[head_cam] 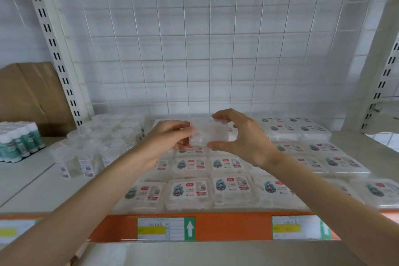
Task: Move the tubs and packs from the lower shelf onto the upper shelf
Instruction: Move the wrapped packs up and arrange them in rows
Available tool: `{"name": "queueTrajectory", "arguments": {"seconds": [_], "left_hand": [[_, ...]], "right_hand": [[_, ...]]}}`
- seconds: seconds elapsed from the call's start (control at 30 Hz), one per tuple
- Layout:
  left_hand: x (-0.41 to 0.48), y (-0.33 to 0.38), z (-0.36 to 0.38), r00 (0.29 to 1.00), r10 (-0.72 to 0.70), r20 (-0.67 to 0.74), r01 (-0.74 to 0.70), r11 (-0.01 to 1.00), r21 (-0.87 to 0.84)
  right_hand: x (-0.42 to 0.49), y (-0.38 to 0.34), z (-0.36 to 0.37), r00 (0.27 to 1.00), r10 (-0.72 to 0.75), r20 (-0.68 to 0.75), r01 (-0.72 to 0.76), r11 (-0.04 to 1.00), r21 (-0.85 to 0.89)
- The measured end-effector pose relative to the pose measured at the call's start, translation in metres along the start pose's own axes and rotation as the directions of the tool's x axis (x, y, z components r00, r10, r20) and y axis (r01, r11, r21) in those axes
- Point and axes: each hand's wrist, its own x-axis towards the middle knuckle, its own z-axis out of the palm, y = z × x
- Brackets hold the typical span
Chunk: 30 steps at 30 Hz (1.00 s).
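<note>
Left hand (pixel 170 136): fingers curled on the clear pack's (pixel 208 134) left end;
Right hand (pixel 244 138): thumb and fingers pinch its right end;
Pack: held above labelled packs (pixel 190 190) on the shelf (pixel 216 225)

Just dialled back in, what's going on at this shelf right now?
A person holds one clear pack in both hands: the left hand pinches its left end, and the right hand grips its right end between thumb and fingers. The pack is in the air above the rows of labelled packs lying on the shelf, not yet set down. Clear tubs stand grouped to the left of those rows.
</note>
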Motion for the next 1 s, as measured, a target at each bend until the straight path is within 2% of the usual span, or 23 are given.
{"name": "queueTrajectory", "arguments": {"seconds": [0.1, 0.2, 0.3, 0.5, 0.7, 0.83, 1.0], "left_hand": [[-0.004, -0.004, -0.013, 0.999, 0.021, -0.026, -0.021, 0.999, -0.031], [-0.008, -0.007, -0.021, 0.997, 0.039, -0.067, -0.04, 0.999, -0.018], [-0.011, -0.008, -0.025, 0.996, 0.051, -0.072, -0.053, 0.998, -0.024], [-0.018, -0.006, -0.028, 0.997, 0.055, -0.061, -0.057, 0.998, -0.021], [-0.019, 0.0, -0.031, 0.989, -0.111, -0.1, 0.105, 0.993, -0.057], [-0.022, 0.005, -0.029, 0.982, -0.191, -0.013, 0.187, 0.971, -0.152], [-0.023, 0.006, -0.026, 0.98, -0.197, 0.003, 0.192, 0.951, -0.242]], "right_hand": [[0.001, -0.011, 0.006, 0.988, 0.151, 0.016, -0.151, 0.969, 0.198], [0.004, -0.018, 0.007, 0.944, 0.316, 0.092, -0.326, 0.859, 0.395], [0.005, -0.021, 0.011, 0.912, 0.354, 0.208, -0.41, 0.767, 0.494], [0.003, -0.022, 0.015, 0.926, 0.308, 0.217, -0.376, 0.699, 0.609], [0.0, -0.026, 0.01, 0.975, 0.203, 0.085, -0.206, 0.704, 0.68], [-0.004, -0.028, 0.013, 0.997, 0.074, 0.008, -0.061, 0.751, 0.658], [-0.008, -0.029, 0.016, 1.0, 0.027, 0.002, -0.023, 0.821, 0.57]]}}
